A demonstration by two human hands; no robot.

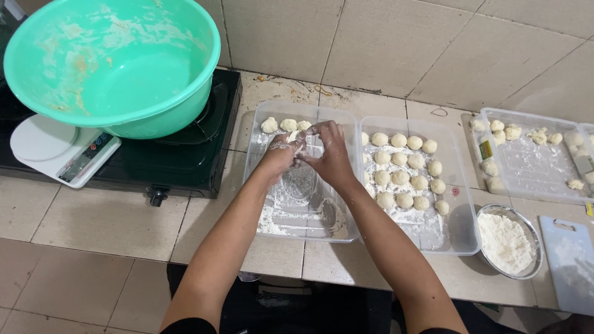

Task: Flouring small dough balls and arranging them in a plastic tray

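Over a tiled worktop [111,222], the left hand [279,156] and right hand [331,154] meet above a clear plastic tray [260,145], their fingers curled in a closed grip around a small piece of dough [293,137] pressed between them. That tray holds a dusting of flour and three dough balls [286,125] in a row along its far edge. Just beside it on the right, a second clear tray [461,216] carries about sixteen dough balls in rows on flour. A third clear tray [526,162] farther right contains rougher dough pieces around its edges. A metal bowl of flour [506,242] sits near a white cutting board [572,263]. On the left, a green basin [117,62] smeared with dough residue rests on a black stove [179,162], partly over a white kitchen scale [59,148].
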